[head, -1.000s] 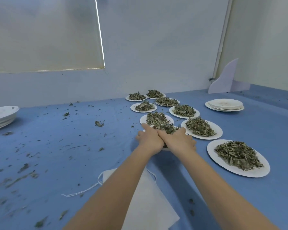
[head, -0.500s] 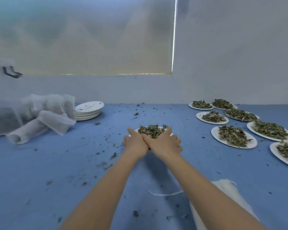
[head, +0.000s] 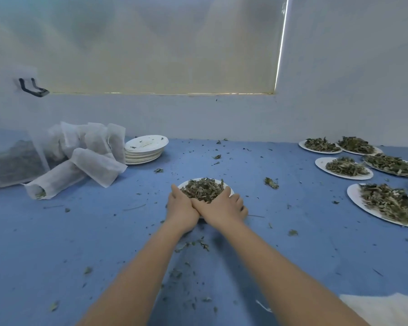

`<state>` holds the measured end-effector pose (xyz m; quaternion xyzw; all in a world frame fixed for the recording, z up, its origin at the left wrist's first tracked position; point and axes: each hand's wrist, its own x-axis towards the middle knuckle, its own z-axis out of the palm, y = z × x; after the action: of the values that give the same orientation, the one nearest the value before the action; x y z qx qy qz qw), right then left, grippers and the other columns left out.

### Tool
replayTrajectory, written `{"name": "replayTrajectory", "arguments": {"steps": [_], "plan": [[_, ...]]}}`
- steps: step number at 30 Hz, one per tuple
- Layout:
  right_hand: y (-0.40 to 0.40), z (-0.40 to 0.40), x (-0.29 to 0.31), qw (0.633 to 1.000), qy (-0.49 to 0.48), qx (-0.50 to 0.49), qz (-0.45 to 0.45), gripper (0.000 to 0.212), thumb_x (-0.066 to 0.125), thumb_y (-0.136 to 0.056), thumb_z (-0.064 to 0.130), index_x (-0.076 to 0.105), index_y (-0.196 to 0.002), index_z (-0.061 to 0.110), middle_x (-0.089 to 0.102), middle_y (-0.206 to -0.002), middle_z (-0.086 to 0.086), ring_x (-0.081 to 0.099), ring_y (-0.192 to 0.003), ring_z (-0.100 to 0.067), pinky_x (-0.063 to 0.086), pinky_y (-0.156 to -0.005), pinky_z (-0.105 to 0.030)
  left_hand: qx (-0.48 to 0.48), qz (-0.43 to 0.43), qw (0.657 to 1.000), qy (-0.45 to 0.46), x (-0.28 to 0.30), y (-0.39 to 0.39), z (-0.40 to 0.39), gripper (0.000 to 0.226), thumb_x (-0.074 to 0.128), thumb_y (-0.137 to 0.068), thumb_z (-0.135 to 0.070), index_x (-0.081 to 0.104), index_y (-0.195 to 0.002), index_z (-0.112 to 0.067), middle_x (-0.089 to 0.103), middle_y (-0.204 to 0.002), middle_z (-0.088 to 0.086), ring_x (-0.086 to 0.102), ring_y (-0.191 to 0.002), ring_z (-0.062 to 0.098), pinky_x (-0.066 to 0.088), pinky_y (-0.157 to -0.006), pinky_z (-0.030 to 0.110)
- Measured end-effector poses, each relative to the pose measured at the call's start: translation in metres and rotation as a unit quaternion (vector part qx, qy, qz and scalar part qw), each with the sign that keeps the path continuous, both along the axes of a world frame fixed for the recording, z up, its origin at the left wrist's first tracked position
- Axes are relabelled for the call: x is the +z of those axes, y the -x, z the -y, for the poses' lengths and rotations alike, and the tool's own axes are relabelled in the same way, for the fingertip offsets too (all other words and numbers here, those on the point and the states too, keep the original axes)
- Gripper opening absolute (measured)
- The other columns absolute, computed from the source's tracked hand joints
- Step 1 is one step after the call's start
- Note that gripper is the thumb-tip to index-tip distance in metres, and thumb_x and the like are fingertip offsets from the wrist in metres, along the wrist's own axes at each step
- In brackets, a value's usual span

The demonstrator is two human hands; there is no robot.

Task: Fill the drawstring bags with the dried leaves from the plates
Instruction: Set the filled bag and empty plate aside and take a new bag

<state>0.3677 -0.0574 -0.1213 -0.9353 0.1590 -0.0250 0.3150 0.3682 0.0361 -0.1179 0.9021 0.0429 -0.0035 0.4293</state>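
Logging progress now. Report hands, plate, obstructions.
Left hand and right hand grip plate of dried leaves. Plate over blue table. Empty bag lower right. Nothing blocking.

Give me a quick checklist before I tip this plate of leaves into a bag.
1. Both hands on the plate: ok. The left hand and right hand hold the plate at its near rim.
2. Plate loaded: ok, the leaves are heaped on it.
3. Empty bag nearby: cannot tell. A white bag lies at lower right, its mouth out of view.
4. Bag held open: not ok, neither hand is free.
5. Spillage: not ok, loose bits lie on the blue table.
6. Filled bags set aside: ok, at far left.
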Motion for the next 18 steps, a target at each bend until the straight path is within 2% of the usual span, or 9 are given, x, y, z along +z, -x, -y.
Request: {"name": "replayTrajectory", "arguments": {"steps": [3, 6, 9, 12, 16, 18], "plan": [[-0.003, 0.001, 0.001, 1.000, 0.007, -0.002, -0.010, 0.109, 0.047, -0.068, 0.076, 0.003, -0.148, 0.017, 0.018, -0.149, -0.021, 0.012, -0.139, -0.033, 0.010, -0.113, -0.045, 0.016, 0.009, 1.000, -0.004, -0.001, -0.002, 0.004, 0.091, 0.054, -0.091, -0.022, -0.017, -0.145, -0.006, -0.008, -0.156, 0.013, 0.000, -0.143, 0.027, 0.013, -0.115, 0.039], [0.000, 0.003, 0.008, 1.000, -0.008, -0.002, -0.017, 0.109, 0.048, -0.069, 0.077, 0.001, -0.149, 0.018, 0.009, -0.151, -0.025, 0.008, -0.141, -0.036, 0.008, -0.115, -0.048, 0.036, 0.027, 0.999, -0.011, 0.004, 0.002, 0.009, 0.088, 0.052, -0.093, -0.035, -0.012, -0.146, -0.004, -0.008, -0.155, 0.015, -0.007, -0.143, 0.026, 0.009, -0.116, 0.039], [0.010, 0.007, 0.021, 1.000, -0.014, 0.003, -0.003, 0.107, 0.047, -0.072, 0.076, 0.001, -0.149, 0.018, 0.007, -0.152, -0.024, 0.007, -0.142, -0.035, 0.007, -0.115, -0.049, 0.033, 0.051, 0.998, 0.010, 0.017, 0.012, 0.014, 0.082, 0.048, -0.095, -0.033, -0.010, -0.146, -0.005, -0.007, -0.156, 0.013, -0.008, -0.143, 0.023, 0.008, -0.116, 0.038], [0.030, 0.015, 0.035, 1.000, -0.023, 0.001, 0.018, 0.106, 0.047, -0.072, 0.076, 0.003, -0.148, 0.017, 0.012, -0.152, -0.023, 0.011, -0.141, -0.034, 0.008, -0.113, -0.049, 0.035, 0.084, 0.995, 0.039, 0.032, 0.032, 0.023, 0.071, 0.042, -0.097, -0.028, -0.002, -0.147, -0.004, 0.001, -0.156, 0.012, -0.001, -0.143, 0.023, 0.009, -0.116, 0.038], [0.072, 0.035, 0.047, 0.998, -0.042, -0.003, 0.043, 0.103, 0.049, -0.074, 0.073, 0.005, -0.148, 0.016, 0.019, -0.149, -0.019, 0.016, -0.138, -0.034, 0.010, -0.112, -0.048, 0.001, 0.099, 0.992, 0.076, 0.044, 0.073, 0.041, 0.063, 0.038, -0.097, -0.019, 0.002, -0.147, -0.004, 0.006, -0.155, 0.010, 0.011, -0.142, 0.025, 0.024, -0.112, 0.042], [0.088, 0.044, 0.051, 0.998, -0.038, -0.007, 0.050, 0.100, 0.049, -0.076, 0.070, 0.006, -0.148, 0.015, 0.023, -0.147, -0.018, 0.019, -0.137, -0.033, 0.012, -0.111, -0.047, -0.016, 0.108, 0.993, 0.045, 0.046, 0.087, 0.050, 0.059, 0.042, -0.097, -0.023, 0.014, -0.143, -0.001, 0.016, -0.152, 0.015, 0.019, -0.138, 0.027, 0.027, -0.110, 0.040]]}}
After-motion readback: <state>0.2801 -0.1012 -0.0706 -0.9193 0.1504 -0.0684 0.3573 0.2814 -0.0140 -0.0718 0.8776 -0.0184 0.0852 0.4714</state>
